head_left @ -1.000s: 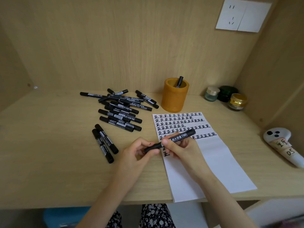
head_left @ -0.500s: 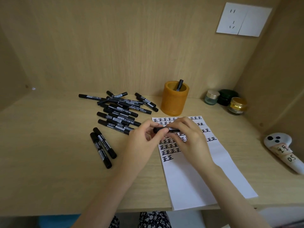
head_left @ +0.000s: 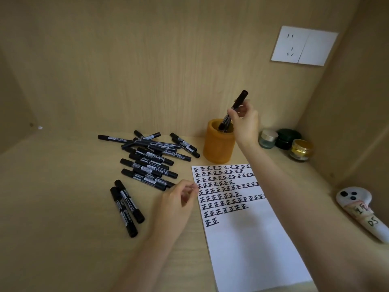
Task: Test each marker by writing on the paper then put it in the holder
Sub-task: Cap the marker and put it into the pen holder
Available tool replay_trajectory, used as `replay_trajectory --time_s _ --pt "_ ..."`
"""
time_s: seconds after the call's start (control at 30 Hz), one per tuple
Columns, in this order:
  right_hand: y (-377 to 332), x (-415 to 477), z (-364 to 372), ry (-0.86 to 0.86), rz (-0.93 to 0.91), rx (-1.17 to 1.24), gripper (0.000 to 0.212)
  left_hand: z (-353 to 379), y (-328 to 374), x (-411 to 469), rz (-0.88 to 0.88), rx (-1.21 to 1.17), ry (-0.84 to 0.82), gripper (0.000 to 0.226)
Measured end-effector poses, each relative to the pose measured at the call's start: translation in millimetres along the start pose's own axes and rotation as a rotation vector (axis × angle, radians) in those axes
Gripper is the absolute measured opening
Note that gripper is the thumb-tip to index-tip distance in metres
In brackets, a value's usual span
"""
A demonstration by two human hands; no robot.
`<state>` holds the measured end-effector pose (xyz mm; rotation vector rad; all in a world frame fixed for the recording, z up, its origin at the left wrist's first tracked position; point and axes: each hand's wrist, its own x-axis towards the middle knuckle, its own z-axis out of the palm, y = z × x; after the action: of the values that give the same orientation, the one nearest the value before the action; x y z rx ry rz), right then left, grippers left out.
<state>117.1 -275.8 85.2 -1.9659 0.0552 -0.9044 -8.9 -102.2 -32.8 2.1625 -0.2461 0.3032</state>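
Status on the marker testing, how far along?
Done: the paper carries many rows of test marks. In hand: the right hand grips a marker, lower end dipping into the orange holder. To do: a pile of markers lies on the desk; the left hand hovers beside it, holding nothing.

Single head-worn view, wide-angle, set above the near edge of the bench point(head_left: 63, 207), facing forward and down. Close range: both forearms enter from the near edge, left hand point(head_left: 176, 199) mid-frame, right hand point(head_left: 245, 121) farther in. Back wall point(head_left: 147, 70) and right side wall point(head_left: 362, 102) fill the upper frame
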Motion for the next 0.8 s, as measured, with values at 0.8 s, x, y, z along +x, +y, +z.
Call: replay_trajectory --time_s 0.8 --pt "27.4 -21.2 15.7 -0.18 -0.058 -0.362 0.024 -1.2 0.6 -3.3 -0.028 -0.056 0.064 0.01"
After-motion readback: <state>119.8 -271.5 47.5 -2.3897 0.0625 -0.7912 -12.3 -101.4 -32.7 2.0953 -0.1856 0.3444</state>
